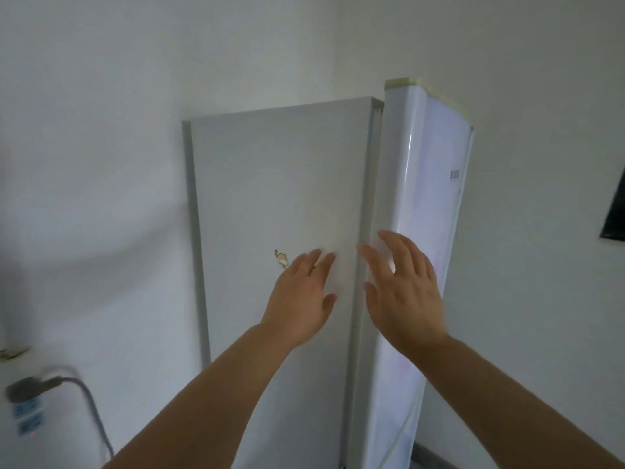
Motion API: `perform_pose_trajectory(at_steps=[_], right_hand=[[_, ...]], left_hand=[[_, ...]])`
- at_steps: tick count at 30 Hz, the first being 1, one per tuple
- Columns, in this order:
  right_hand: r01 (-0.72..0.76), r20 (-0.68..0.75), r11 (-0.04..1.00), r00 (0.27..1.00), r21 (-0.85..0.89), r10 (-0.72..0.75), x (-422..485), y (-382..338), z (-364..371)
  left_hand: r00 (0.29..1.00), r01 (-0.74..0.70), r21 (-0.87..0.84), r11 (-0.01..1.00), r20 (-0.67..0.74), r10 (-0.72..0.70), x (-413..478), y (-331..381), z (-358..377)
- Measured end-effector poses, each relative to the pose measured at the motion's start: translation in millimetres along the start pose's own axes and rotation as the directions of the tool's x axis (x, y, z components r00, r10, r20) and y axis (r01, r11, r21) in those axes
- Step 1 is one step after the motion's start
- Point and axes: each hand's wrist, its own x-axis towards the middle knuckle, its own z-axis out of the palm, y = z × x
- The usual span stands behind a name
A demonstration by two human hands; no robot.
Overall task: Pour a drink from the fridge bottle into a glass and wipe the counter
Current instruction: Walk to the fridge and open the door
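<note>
While both arms reach forward, the left hand (301, 299) spreads open against the fridge (270, 198) side panel. The right hand (402, 292), fingers splayed and holding nothing, sits at the fridge door (426, 204) edge just beside it; no bottle is in view

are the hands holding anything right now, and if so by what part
Nothing is held. Both hands are open: the left hand is spread by the fridge side, the right hand by the door edge, no grip visible.

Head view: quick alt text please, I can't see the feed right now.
Both open, empty hands reach toward a white fridge seen from its side: left hand at the side panel, right hand at the door's edge. White walls surround it; a plug and cable sit lower left.
</note>
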Motion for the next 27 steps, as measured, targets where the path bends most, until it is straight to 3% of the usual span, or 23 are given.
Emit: perform_pose_trajectory(at_steps=[12, 27], right_hand=[[0.025, -0.183, 0.988, 0.982, -0.150, -0.053, 37.2, 11.3, 30.0], [-0.038, -0.208, 0.937, 0.977, -0.348, -0.037, 40.5, 8.1, 34.9]], left_hand=[[0.935, -0.116, 0.060, 0.991, -0.330, 0.129, 63.3, -13.6, 14.0], [0.848, -0.309, -0.028, 0.951, -0.460, 0.262, 95.5, -22.3, 42.0]])
